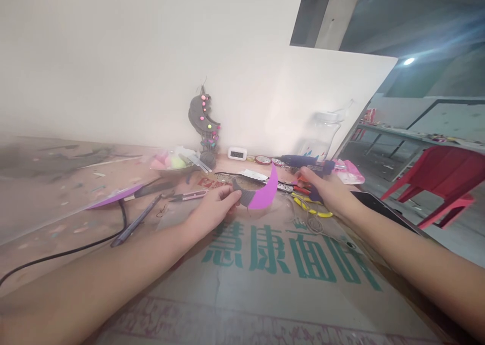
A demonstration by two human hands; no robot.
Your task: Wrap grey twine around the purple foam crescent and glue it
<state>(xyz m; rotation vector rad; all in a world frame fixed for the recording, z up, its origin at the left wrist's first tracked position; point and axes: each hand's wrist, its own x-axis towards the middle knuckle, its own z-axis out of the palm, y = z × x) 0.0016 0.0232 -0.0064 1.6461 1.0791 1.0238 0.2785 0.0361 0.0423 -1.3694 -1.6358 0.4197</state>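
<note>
My left hand (222, 199) pinches one end of a crescent moon cutout (265, 192). Its bare part is purple, and dark grey yarn is wound round the end near my fingers. On the right, my right hand (317, 182) is closed round the handle of a blue hot glue gun (299, 161), whose nozzle points left; an orange trigger shows by my fingers. Just below the glue gun lies a yellow-handled tool (310, 206) with a loose cord beside it. A finished-looking grey crescent (199, 116) with coloured beads hangs on the wall behind.
Printed sacking (242, 299) covers the table. On the left lie a dark pen-like stick (137, 220), a black cable (64, 254) and a purple sheet (111, 197). Pompoms (166, 160), a small white clock (237, 153) and a clear bottle (320, 133) stand along the wall. A red chair (439, 178) is at right.
</note>
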